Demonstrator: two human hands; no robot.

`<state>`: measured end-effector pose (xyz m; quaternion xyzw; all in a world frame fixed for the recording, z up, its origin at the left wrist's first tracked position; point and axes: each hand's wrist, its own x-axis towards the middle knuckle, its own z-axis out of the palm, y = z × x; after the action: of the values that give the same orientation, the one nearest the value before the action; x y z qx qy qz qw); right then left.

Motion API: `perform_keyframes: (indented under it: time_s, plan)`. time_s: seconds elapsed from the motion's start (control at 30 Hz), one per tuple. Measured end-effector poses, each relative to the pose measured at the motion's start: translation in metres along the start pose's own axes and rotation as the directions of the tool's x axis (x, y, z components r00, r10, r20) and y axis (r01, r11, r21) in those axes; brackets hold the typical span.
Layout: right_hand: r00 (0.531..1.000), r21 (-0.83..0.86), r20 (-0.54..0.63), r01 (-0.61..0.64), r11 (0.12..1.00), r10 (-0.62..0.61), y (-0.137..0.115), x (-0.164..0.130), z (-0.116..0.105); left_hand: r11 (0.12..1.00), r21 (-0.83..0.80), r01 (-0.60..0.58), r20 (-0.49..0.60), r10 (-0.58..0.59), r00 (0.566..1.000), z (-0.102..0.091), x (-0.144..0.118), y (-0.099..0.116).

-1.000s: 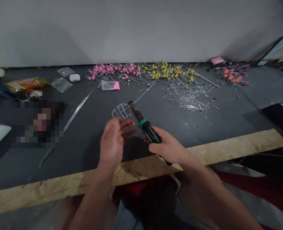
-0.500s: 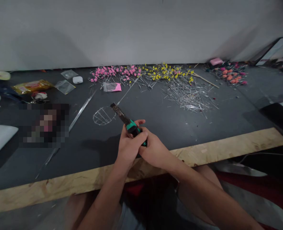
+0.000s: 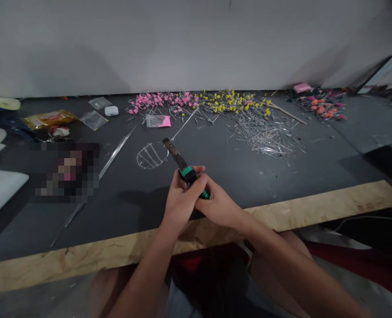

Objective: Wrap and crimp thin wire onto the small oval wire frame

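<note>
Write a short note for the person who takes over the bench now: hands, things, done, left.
Left hand and right hand: both closed on the green-black handle of the tool, its dark tip pointing up and away over the table.
Wire frame: flat on the table, left of the tip; whether they touch is unclear.
Loose wire pile: farther back right.
Done: frame bent into shape.
Left: probably more work on the frame.
</note>
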<state>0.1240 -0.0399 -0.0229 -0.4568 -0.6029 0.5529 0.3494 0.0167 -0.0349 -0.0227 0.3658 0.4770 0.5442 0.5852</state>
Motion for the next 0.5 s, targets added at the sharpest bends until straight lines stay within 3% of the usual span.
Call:
perform_keyframes:
  time_s: [0.07,0.17,0.37,0.5]
  plan:
    - [0.999,0.081,0.021,-0.031,0.996,0.029,-0.003,-0.002,-0.005,0.987,-0.158,-0.015,0.028,0.020,0.999,-0.006,0.004,0.003]
    - [0.995,0.066,0.058,-0.089,0.994,0.085,-0.007,-0.006,-0.013,0.949,-0.309,-0.065,-0.045,0.054,0.998,-0.015,0.012,0.012]
    - [0.987,-0.196,0.085,-0.114,0.974,0.133,-0.014,-0.012,-0.017,0.950,-0.272,-0.154,-0.195,0.102,0.975,-0.024,0.024,0.020]
    - [0.996,-0.210,0.079,-0.033,0.977,0.051,-0.016,-0.013,-0.016,0.941,-0.270,-0.206,-0.266,0.133,0.955,-0.027,0.027,0.019]
